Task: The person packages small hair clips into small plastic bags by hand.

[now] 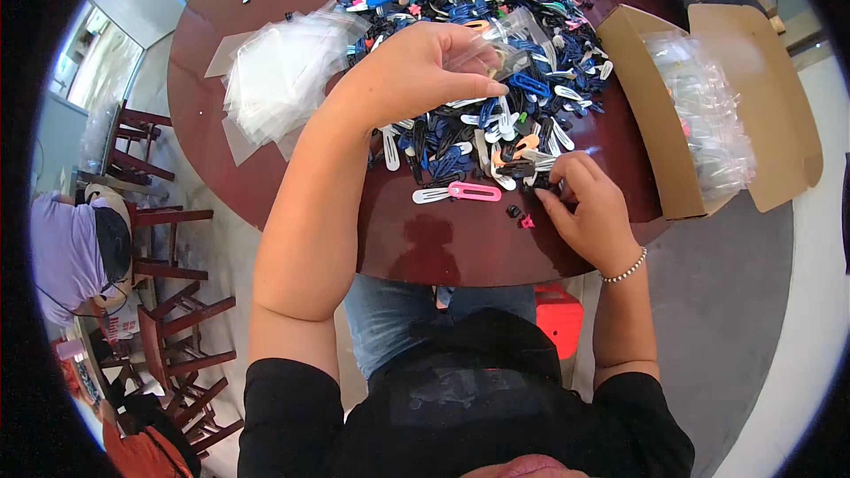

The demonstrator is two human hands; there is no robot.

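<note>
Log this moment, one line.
left grip: holding clear plastic bag; right grip: at multicoloured hair-clip pile, near edge; brown cardboard box: open

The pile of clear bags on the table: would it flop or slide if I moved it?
The pile of clear bags would probably flop, since the plastic looks thin and the bag in the left hand looks creased. It might slide apart if pushed: its edges are fanned out and the table looks glossy.
</note>
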